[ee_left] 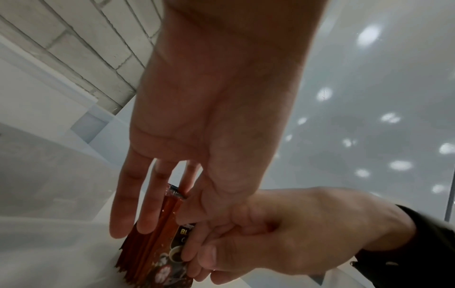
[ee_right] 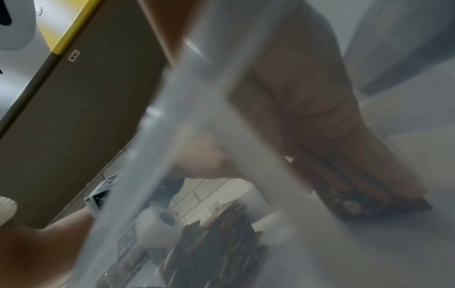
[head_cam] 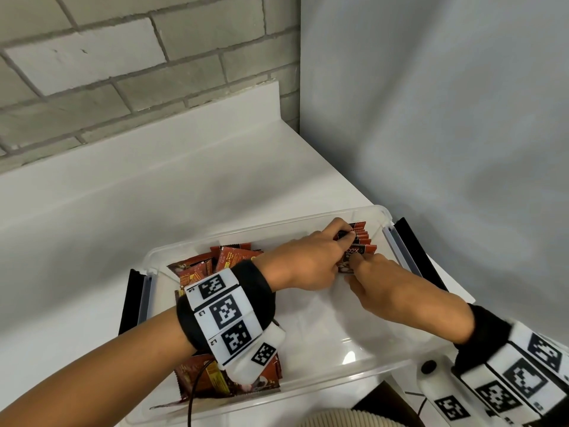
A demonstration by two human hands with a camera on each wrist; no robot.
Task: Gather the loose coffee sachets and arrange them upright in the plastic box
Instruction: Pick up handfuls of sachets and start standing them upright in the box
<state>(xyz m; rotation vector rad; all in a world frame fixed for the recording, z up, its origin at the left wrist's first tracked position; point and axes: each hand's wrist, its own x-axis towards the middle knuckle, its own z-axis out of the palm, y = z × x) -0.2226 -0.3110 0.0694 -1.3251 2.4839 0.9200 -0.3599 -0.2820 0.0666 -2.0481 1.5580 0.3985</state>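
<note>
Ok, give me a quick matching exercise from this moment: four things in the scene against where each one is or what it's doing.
Things:
1. upright sachet row
2. loose sachet pile
3. left hand
4. right hand

States:
A. lies jumbled at the left end of the plastic box
B. stands at the far right corner of the box
C. pinches the nearest sachet in the row
D. fingers extended against the row, thumb on its top edge

Pairs: 1-B, 2-A, 3-D, 4-C
</note>
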